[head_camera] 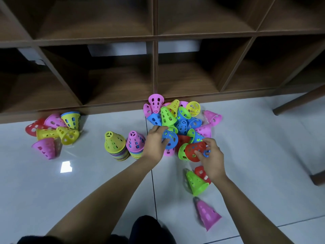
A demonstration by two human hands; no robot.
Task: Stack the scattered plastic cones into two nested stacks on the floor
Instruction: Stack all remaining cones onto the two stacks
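Blue cone (170,138) lies on its side at the 7 o'clock edge of the pile (179,118). Left hand (155,143) is curled round it, fingers over the top and thumb underneath. Red cone (193,152) is just at 4 o'clock of the blue one, also on its side. Right hand (212,160) grips it with bent fingers. A small blue ring (206,153) sits at those fingers; can't tell what it belongs to.

The pile is loose pink, blue, green and yellow cones, heaped at 12 o'clock of both hands against the shelf (154,39) base.

Two upright nested stacks stand at 9 o'clock of the left hand, just beside each other. They are the yellow stack (114,147) and the pink stack (135,143), pink nearer the hand.

Far out at 9 o'clock is a cluster (52,132) of tipped red, pink and yellow cones, close to the shelf.

At 6 o'clock of the right hand a green cone (197,183) lies on its side. A second red cone (202,172) touches it, partly under the wrist. Farther toward 6 o'clock is a blurred pink cone (208,214).

Everything sits on the pale tiled floor (88,182). The brown shelf's open cubbies fill the 12 o'clock half.
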